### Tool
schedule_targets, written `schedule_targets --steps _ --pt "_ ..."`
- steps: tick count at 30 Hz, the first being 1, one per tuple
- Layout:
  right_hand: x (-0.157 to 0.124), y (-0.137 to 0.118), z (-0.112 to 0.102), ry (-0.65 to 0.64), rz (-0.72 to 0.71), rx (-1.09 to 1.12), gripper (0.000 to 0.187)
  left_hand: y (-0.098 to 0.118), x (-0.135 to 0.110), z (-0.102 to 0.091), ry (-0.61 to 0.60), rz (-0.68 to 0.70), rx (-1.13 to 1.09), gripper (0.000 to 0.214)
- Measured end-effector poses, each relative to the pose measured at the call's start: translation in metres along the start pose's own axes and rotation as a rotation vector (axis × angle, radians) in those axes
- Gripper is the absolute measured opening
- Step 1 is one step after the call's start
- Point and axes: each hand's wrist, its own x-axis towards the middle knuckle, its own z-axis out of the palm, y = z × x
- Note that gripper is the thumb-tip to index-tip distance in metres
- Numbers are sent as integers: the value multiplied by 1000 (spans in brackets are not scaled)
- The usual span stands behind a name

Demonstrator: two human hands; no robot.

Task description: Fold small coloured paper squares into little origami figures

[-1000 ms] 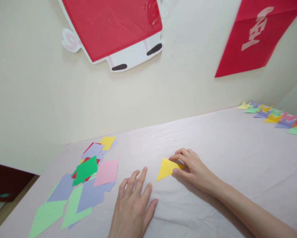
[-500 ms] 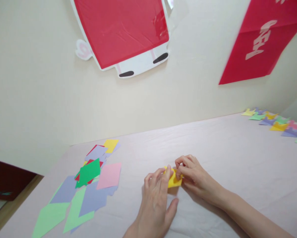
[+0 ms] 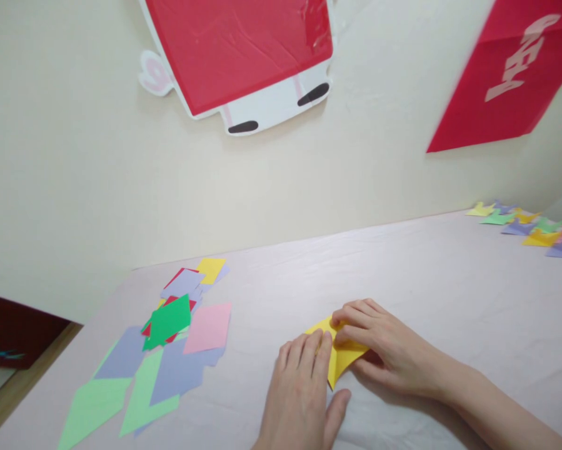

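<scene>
A yellow sheet of paper (image 3: 339, 359) with a crease lies partly opened out on the cloth-covered surface in the head view. My left hand (image 3: 304, 375) rests flat on its left part, fingers stretched out and thumb apart. My right hand (image 3: 379, 344) is closed on the right part of the sheet, with the thumb beneath and bent fingers above. Both hands hide portions of the paper, and one corner of it points toward me between them.
Loose coloured papers lie at the left, among them a green sheet (image 3: 169, 322) and a pink sheet (image 3: 209, 328). Several folded paper shapes (image 3: 541, 237) stand in rows at the far right. Behind rises a wall with a red banner (image 3: 501, 94) and a red-and-white decoration (image 3: 247, 56).
The yellow paper has gone from a small folded piece to a wider, partly unfolded one. My right hand has shifted slightly right, and the view has tilted a little.
</scene>
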Motion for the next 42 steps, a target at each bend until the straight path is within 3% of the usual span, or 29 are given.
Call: schedule_targets --steps 2,8,15,21,26,42 --pt "0 2 2 -1 19 20 14 -1 -1 -2 -11 11 7 47" --pt "7 12 13 92 229 194 17 -13 -9 -10 14 24 11 31" --pt "21 6 20 139 456 184 6 -13 -15 -11 142 47 214 42" --pt "24 5 26 171 473 157 6 2 -7 -6 179 240 366 58" --pt "25 6 27 167 480 141 7 -2 -9 1 101 223 357 71" --pt "27 10 31 159 457 71 12 -2 -12 6 26 155 252 75"
